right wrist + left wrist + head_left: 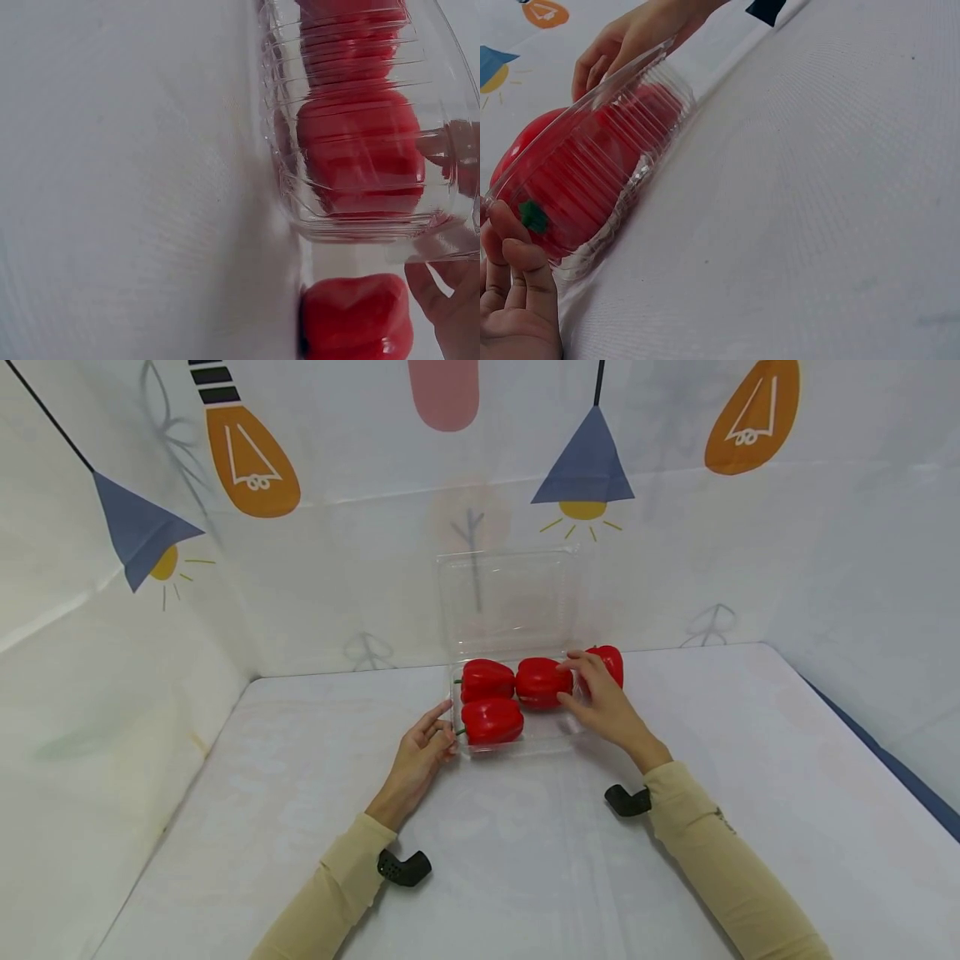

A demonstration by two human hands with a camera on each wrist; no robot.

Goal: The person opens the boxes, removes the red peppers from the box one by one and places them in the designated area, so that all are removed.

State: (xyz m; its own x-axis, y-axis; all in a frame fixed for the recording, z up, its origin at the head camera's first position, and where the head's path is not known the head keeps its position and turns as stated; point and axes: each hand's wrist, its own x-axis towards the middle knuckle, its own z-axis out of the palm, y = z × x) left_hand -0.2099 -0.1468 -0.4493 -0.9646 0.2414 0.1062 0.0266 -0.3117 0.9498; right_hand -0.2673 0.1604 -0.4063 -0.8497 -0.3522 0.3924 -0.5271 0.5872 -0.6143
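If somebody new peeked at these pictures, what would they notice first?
Probably the shiny red peppers: three sit in the clear plastic box, and a fourth pepper lies just outside its right side. Next, the left hand at the box's left edge and the right hand over its right. Orange bulbs and blue lamps brighten the sheet behind.

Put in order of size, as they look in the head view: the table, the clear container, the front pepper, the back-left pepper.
1. Table
2. Clear container, lid included
3. Front pepper and back-left pepper: too alike to rank, the front one being nearer the camera.
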